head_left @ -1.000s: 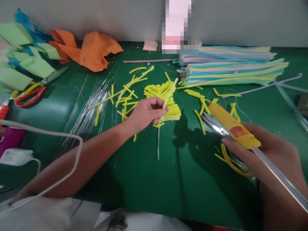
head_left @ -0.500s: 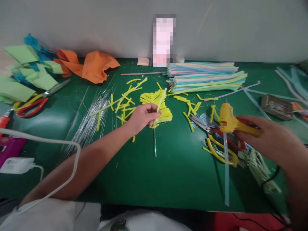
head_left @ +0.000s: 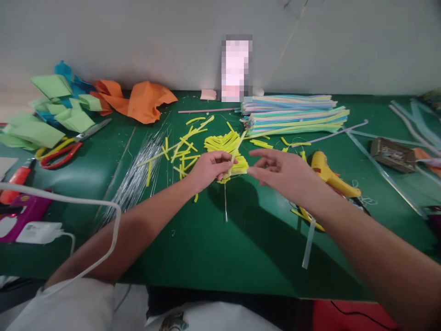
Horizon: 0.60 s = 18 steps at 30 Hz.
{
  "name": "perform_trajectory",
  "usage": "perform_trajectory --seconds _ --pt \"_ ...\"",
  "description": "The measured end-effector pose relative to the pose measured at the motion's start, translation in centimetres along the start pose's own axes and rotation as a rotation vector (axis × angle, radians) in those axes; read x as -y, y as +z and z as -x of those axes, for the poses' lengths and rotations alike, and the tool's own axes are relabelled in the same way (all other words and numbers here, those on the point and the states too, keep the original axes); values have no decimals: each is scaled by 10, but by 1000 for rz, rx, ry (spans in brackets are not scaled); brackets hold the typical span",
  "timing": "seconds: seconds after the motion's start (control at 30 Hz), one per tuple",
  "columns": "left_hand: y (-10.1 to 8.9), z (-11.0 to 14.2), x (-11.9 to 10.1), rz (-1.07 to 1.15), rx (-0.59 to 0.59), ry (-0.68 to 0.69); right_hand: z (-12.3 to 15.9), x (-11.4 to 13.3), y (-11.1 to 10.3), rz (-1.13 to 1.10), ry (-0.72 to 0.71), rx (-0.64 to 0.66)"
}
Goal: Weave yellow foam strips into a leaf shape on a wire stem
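My left hand (head_left: 210,169) is closed in a pinch on a yellow foam strip (head_left: 237,148) at the base of a fan of yellow strips (head_left: 225,142) on a wire stem (head_left: 225,206). My right hand (head_left: 282,172) hovers just right of it, fingers spread and empty, fingertips pointing at the fan. The yellow glue gun (head_left: 329,177) lies on the green table (head_left: 213,243) behind my right wrist, with its clear glue stick (head_left: 308,243) poking toward me.
Loose yellow strips (head_left: 182,149) and a bundle of thin wires (head_left: 138,177) lie left of the fan. Stacked pastel foam strips (head_left: 296,115) sit at the back. Red-handled scissors (head_left: 65,149), green and orange paper (head_left: 144,101) are far left. A white cable (head_left: 69,202) crosses my left arm.
My right hand set the glue gun down on the table and moved left, empty, toward the fan. My left hand kept its pinch on the strip.
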<state>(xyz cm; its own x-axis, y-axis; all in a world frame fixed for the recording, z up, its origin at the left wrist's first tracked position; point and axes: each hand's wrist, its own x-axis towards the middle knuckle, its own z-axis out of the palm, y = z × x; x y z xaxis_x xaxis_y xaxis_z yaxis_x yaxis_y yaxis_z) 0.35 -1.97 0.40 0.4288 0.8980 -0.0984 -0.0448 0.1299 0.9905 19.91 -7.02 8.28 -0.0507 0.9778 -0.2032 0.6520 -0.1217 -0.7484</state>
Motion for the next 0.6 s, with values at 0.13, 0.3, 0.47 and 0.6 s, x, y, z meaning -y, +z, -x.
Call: perform_trajectory --seconds 0.13,0.3,0.47,0.6 --pt "0 0 1 -32 -1 14 -31 0 23 -335 74 54" --pt "0 1 -1 -93 -2 -6 -41 -16 27 -547 69 -35" --pt "2 4 -5 -217 8 31 -39 -35 16 -318 64 -157" --pt "3 5 -4 -313 21 88 -33 -41 8 -106 83 -194"
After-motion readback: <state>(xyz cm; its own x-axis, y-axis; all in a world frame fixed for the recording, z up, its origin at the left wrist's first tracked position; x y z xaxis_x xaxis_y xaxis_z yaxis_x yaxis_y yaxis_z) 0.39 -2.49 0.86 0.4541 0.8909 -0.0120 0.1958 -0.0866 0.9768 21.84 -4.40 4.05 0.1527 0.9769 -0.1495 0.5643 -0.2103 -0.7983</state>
